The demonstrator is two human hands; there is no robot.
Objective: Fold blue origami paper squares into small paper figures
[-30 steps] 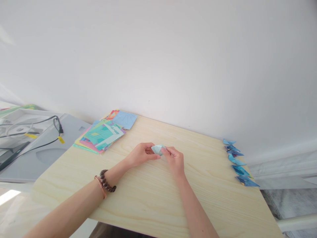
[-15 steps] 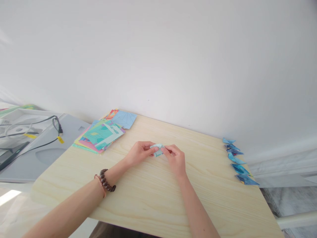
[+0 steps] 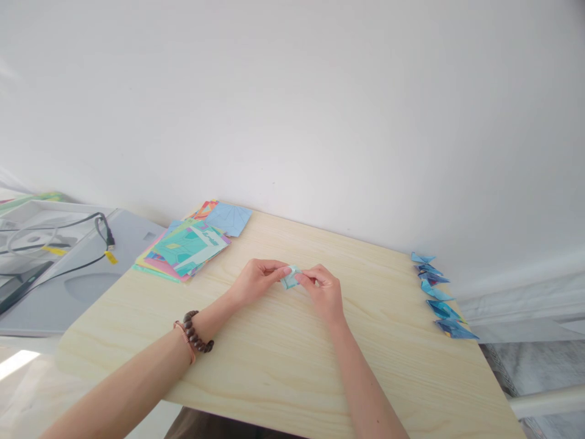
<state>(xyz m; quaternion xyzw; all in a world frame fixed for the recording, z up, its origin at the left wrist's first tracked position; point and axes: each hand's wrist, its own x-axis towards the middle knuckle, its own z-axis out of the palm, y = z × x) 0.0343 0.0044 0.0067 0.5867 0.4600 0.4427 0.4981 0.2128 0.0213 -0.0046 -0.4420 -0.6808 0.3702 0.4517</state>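
Observation:
Between my two hands is a small folded piece of light blue-green paper [image 3: 289,281], held above the middle of the wooden table [image 3: 274,360]. My left hand [image 3: 256,281] pinches its left side, the thumb lying on top. On the right side, the thumb and fingers of my right hand [image 3: 325,294] close on the paper's edge. Fingertips hide part of the folds. A dark bead bracelet [image 3: 197,334] and a copper-coloured bangle sit on my left wrist.
Colourful patterned paper sheets [image 3: 189,247] lie piled at the table's back left. Several folded blue paper pieces [image 3: 439,292] stand in a row along the right edge. Left of the table is a grey-white surface with a black cable [image 3: 68,270]. A white wall rises behind.
The folded paper now looks flatter and more squared, its top edge no longer bulging. My left thumb has shifted slightly up along it. Both hands stay in nearly the same place.

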